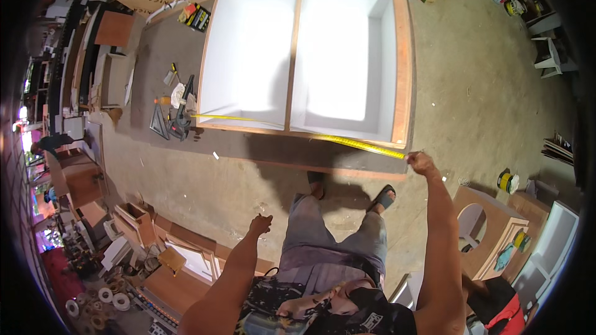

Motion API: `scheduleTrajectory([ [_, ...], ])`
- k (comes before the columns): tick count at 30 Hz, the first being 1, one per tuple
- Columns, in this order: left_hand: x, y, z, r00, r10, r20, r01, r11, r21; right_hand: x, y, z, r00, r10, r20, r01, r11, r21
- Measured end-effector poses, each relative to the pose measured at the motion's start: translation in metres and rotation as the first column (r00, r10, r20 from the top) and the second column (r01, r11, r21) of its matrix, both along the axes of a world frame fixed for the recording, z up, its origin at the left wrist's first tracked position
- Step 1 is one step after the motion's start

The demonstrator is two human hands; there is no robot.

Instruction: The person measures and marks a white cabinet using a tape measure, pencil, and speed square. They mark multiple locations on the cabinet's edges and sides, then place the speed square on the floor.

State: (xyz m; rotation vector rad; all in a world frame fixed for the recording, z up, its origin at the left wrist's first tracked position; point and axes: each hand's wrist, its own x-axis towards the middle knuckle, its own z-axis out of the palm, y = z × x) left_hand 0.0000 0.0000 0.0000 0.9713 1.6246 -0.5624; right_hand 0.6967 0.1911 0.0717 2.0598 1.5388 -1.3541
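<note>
A wooden cabinet carcass (402,56) with a white inside and a middle divider (290,87) lies open side up in front of me. A yellow tape measure (366,146) stretches along its near edge, from the near left corner to the near right corner. My right hand (421,162) is closed on the right end of the tape, just off that corner; its fingers hide what they grip there. Lower and to the left, my left hand (262,224) hangs over the floor, holding nothing, its fingers partly stretched out.
Left of the cabinet lie a black triangle square (159,123), a black clamp (181,121) and other small tools on the grey work surface (248,149). Wooden drawers (136,224) and tape rolls (105,295) crowd the lower left. A panel with a round hole (487,223) stands at right.
</note>
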Motion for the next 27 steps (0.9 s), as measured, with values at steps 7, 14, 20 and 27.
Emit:
scheduleTrajectory([
  [7, 0.169, 0.041, 0.091, 0.853, 0.471, 0.226, -0.522, 0.773, 0.360, 0.066, -0.069, 0.020, 0.871, 0.057, -0.488, -0.162, 0.971, -0.174],
  [14, 0.356, -0.032, 0.140, 0.987, -0.044, 0.156, 0.005, 0.971, 0.239, 0.226, -0.209, 0.057, 0.712, 0.045, -0.700, -0.286, 0.930, -0.232],
  [20, 0.488, -0.007, 0.174, 0.974, 0.196, 0.109, -0.208, 0.971, 0.114, 0.372, -0.227, 0.129, 0.768, -0.387, -0.509, 0.156, 0.885, -0.438],
  [27, 0.587, 0.068, 0.143, 0.981, -0.105, 0.165, 0.063, 0.968, 0.242, 0.518, -0.154, 0.123, 0.689, -0.556, -0.464, 0.497, 0.829, -0.256],
])
